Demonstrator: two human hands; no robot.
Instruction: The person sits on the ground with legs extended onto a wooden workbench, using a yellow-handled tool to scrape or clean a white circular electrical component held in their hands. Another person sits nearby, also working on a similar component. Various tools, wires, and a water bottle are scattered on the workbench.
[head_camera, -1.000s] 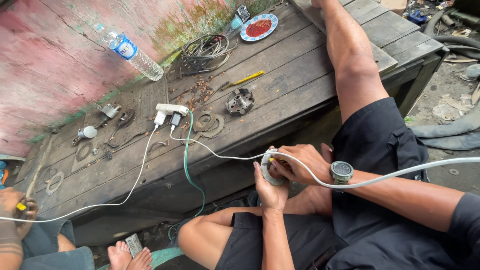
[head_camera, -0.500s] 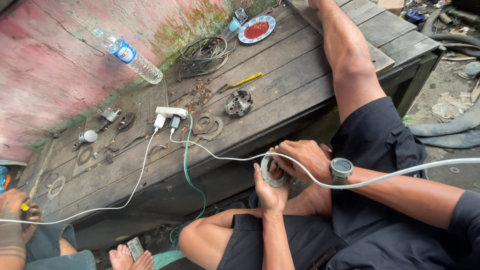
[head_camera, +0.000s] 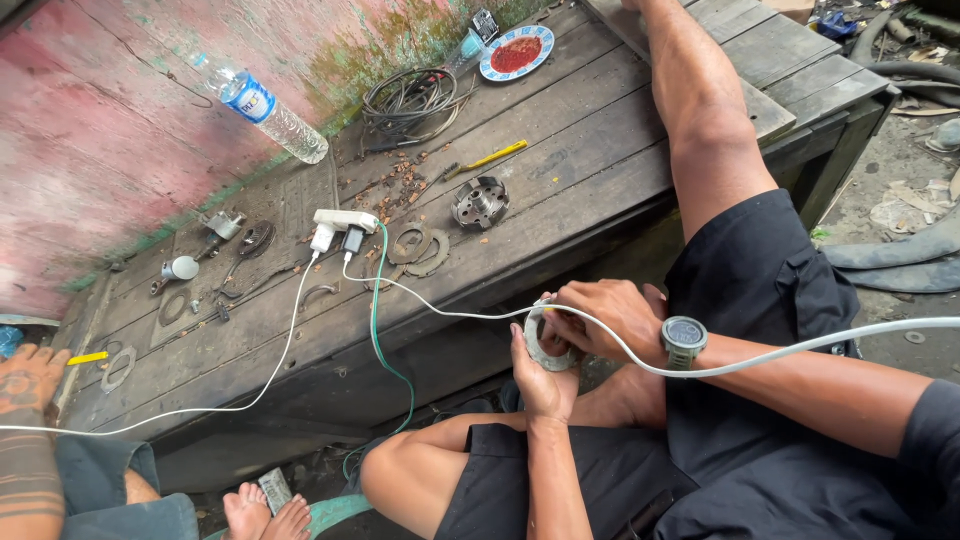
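My left hand (head_camera: 541, 378) comes up from below and cups a round grey metal ring (head_camera: 533, 343) from underneath. My right hand (head_camera: 607, 314), with a wristwatch (head_camera: 684, 341) on the wrist, grips the ring's right side with the fingers curled over it. A white cable (head_camera: 450, 312) runs from a white power strip (head_camera: 345, 219) on the wooden bench (head_camera: 560, 160) to the ring, then on over my right wrist and out to the right. Both hands are in front of the bench edge, above my lap.
On the bench lie a round metal rotor (head_camera: 479, 202), flat gasket rings (head_camera: 418, 245), a yellow-handled tool (head_camera: 490, 158), coiled wires (head_camera: 405, 100), a plate with red sauce (head_camera: 515, 53) and a plastic bottle (head_camera: 262, 107). Another person's hand (head_camera: 30, 375) rests at the left end.
My hands stay on the ring, my right fingers shifting slightly over it. The other person's hand at the left has moved up toward the bench end.
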